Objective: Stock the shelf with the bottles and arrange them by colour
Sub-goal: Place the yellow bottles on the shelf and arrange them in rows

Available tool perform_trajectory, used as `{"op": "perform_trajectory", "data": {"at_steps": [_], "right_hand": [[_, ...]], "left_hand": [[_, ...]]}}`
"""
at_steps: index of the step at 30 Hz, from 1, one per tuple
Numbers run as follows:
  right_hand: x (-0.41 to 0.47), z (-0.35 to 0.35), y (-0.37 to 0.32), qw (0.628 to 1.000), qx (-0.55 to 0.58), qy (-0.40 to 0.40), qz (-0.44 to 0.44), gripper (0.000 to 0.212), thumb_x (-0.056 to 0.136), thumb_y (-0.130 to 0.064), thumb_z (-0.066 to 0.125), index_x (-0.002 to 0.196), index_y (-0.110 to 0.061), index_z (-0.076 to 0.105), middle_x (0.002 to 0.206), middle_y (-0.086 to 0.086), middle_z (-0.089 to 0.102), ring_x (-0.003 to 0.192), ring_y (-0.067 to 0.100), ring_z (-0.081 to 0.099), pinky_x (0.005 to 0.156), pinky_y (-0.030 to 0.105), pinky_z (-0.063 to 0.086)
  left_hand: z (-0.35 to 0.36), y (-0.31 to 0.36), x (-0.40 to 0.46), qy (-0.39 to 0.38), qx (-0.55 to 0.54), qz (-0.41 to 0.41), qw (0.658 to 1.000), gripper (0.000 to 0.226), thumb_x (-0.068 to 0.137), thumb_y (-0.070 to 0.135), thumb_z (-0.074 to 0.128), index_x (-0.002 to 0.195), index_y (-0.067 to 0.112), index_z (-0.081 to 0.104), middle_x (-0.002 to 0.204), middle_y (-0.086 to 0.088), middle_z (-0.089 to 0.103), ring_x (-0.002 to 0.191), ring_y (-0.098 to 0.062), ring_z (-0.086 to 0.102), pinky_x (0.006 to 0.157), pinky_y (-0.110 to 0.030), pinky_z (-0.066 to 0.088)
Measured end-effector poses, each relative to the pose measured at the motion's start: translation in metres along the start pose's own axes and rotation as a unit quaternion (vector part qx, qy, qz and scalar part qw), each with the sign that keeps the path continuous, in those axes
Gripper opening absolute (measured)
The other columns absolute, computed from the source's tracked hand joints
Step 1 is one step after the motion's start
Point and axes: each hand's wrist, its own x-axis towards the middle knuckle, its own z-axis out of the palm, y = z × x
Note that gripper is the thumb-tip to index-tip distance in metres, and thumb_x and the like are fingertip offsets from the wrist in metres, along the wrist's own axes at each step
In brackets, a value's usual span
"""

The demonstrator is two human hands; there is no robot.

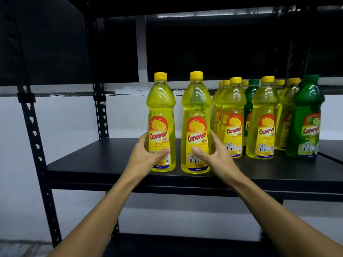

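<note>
Head view: left hand (148, 154) and right hand (211, 154) each grasp an upright yellow lemon bottle (161, 125) (197, 127) at the shelf (96, 164) front, sorted yellow rows lying rightward.

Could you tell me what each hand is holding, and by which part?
Each holds one yellow plastic bottle by its lower, labelled body: left hand the left bottle, right hand the right bottle.

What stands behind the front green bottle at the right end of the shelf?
Behind and left of the front green bottle stand yellow bottles; a second green bottle stands farther left among them. Directly behind it, the bottle itself blocks the view.
</note>
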Motion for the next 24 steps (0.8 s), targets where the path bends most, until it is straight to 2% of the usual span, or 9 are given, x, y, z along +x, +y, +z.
{"op": "perform_trajectory", "data": {"at_steps": [1, 4, 7, 11, 15, 18, 24], "right_hand": [[-0.001, 0.002, 0.002, 1.000, -0.020, 0.001, -0.001, 0.077, 0.080, -0.028, 0.074, 0.139, -0.038, 0.027, 0.118, -0.018, 0.051, 0.100, -0.004, 0.055, 0.071, 0.009, 0.049], [0.003, 0.003, 0.004, 0.999, -0.040, 0.017, 0.013, 0.091, 0.075, -0.019, 0.081, 0.147, -0.030, 0.025, 0.119, -0.010, 0.053, 0.106, 0.010, 0.057, 0.085, 0.027, 0.049], [0.015, 0.005, 0.005, 0.997, -0.060, 0.039, 0.035, 0.087, 0.075, -0.014, 0.081, 0.144, -0.025, 0.031, 0.112, -0.009, 0.056, 0.104, 0.014, 0.059, 0.088, 0.033, 0.051], [0.043, 0.013, 0.019, 0.987, -0.105, 0.078, 0.093, 0.072, 0.079, -0.020, 0.078, 0.137, -0.018, 0.036, 0.122, 0.001, 0.058, 0.112, 0.024, 0.059, 0.096, 0.043, 0.051], [0.074, 0.018, 0.036, 0.978, -0.144, 0.101, 0.111, 0.056, 0.086, -0.020, 0.072, 0.131, -0.013, 0.039, 0.127, 0.010, 0.057, 0.116, 0.029, 0.056, 0.093, 0.039, 0.047], [0.092, 0.019, 0.046, 0.977, -0.158, 0.107, 0.098, 0.056, 0.089, -0.017, 0.068, 0.134, -0.008, 0.035, 0.130, 0.013, 0.054, 0.119, 0.030, 0.054, 0.092, 0.036, 0.045], [0.125, 0.017, 0.066, 0.975, -0.162, 0.104, 0.112, 0.060, 0.090, -0.015, 0.066, 0.137, -0.007, 0.030, 0.132, 0.015, 0.051, 0.122, 0.031, 0.052, 0.096, 0.040, 0.046]], "left_hand": [[0.002, -0.003, -0.003, 0.006, 0.023, -0.004, 1.000, 0.076, 0.067, 0.039, 0.082, 0.133, 0.025, 0.046, 0.115, 0.006, 0.067, 0.100, -0.011, 0.067, 0.083, -0.030, 0.058], [0.002, -0.008, 0.002, 0.018, 0.079, -0.027, 0.996, 0.061, 0.067, 0.037, 0.086, 0.119, 0.025, 0.057, 0.107, 0.004, 0.071, 0.095, -0.013, 0.069, 0.089, -0.039, 0.057], [-0.001, -0.009, 0.013, -0.008, 0.093, -0.055, 0.994, 0.050, 0.070, 0.038, 0.084, 0.112, 0.026, 0.060, 0.105, 0.003, 0.072, 0.095, -0.015, 0.070, 0.092, -0.043, 0.055], [0.002, -0.012, 0.030, -0.019, 0.107, -0.079, 0.991, 0.049, 0.071, 0.038, 0.082, 0.112, 0.025, 0.059, 0.109, 0.000, 0.071, 0.098, -0.018, 0.069, 0.094, -0.043, 0.054], [0.008, -0.020, 0.046, -0.014, 0.106, -0.096, 0.990, 0.051, 0.073, 0.038, 0.082, 0.116, 0.022, 0.060, 0.112, -0.001, 0.070, 0.098, -0.017, 0.068, 0.093, -0.039, 0.053], [0.011, -0.026, 0.058, -0.017, 0.110, -0.100, 0.989, 0.053, 0.073, 0.039, 0.081, 0.117, 0.021, 0.059, 0.113, -0.002, 0.070, 0.099, -0.018, 0.068, 0.094, -0.041, 0.053], [0.016, -0.034, 0.077, -0.019, 0.114, -0.099, 0.988, 0.052, 0.073, 0.038, 0.082, 0.115, 0.021, 0.058, 0.113, -0.003, 0.069, 0.099, -0.019, 0.067, 0.092, -0.039, 0.053]]}}
